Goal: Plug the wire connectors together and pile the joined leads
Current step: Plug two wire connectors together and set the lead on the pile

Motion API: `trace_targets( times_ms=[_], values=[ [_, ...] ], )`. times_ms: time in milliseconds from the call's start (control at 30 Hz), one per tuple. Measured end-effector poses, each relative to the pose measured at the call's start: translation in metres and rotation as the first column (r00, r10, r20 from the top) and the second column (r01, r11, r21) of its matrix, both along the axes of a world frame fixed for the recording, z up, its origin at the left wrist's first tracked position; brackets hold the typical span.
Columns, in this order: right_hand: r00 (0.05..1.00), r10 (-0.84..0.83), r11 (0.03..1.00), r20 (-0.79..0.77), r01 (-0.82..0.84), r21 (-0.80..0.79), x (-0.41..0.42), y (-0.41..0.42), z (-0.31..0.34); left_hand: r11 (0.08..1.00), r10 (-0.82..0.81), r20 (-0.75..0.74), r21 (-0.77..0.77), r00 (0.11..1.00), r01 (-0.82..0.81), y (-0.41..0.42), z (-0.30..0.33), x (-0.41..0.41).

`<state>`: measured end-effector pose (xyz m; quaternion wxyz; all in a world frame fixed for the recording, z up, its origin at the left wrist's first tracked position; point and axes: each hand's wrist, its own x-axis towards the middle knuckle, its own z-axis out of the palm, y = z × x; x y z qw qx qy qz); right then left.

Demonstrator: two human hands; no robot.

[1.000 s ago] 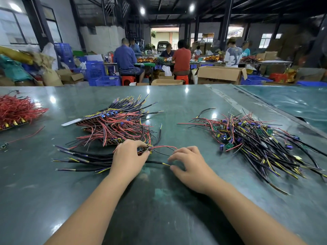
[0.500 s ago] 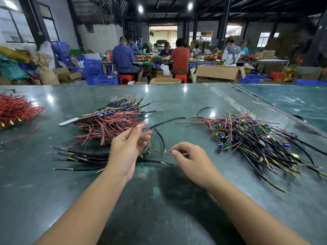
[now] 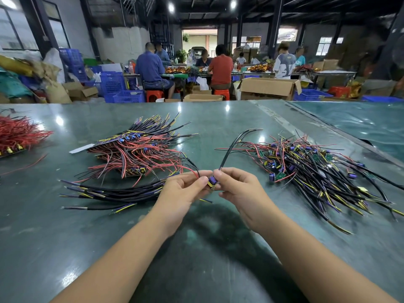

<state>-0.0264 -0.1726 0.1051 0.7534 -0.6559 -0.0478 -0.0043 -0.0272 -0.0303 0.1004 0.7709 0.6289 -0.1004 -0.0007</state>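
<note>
meeting now, both hands (image 3: 218, 189) pinch connector (image 3: 212, 181).

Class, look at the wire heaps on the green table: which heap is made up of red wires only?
The red bundle at the far left edge; the other heaps mix black, yellow and purple leads.

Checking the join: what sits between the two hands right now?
In the head view, a small purple-and-yellow component sits between the left hand and right hand, pinched by fingers of both.
</note>
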Motion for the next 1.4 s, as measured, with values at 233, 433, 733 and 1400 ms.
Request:
trace_targets(
  times_ms=[233, 433, 733, 1400],
  values=[
    [0.988, -0.110, 0.979, 0.105, 0.090, 0.184, 0.001, 0.003, 0.001, 0.959, 0.160, -0.035, -0.233, 0.987, -0.163, 0.001, 0.004, 0.004],
    [0.970, -0.195, 0.916, 0.143, 0.128, 0.381, 0.002, 0.006, 0.001, 0.777, 0.271, -0.080, -0.570, 0.959, -0.267, 0.020, 0.018, 0.012],
    [0.972, -0.223, 0.822, 0.080, 0.143, 0.552, -0.001, 0.003, 0.004, 0.686, 0.321, -0.138, -0.648, 0.937, -0.331, 0.030, 0.020, 0.015],
    [0.962, -0.186, 0.968, 0.202, 0.144, 0.207, -0.007, 0.014, 0.000, 0.968, 0.102, -0.001, -0.231, 0.995, -0.099, 0.002, -0.001, 0.005]
  ],
)
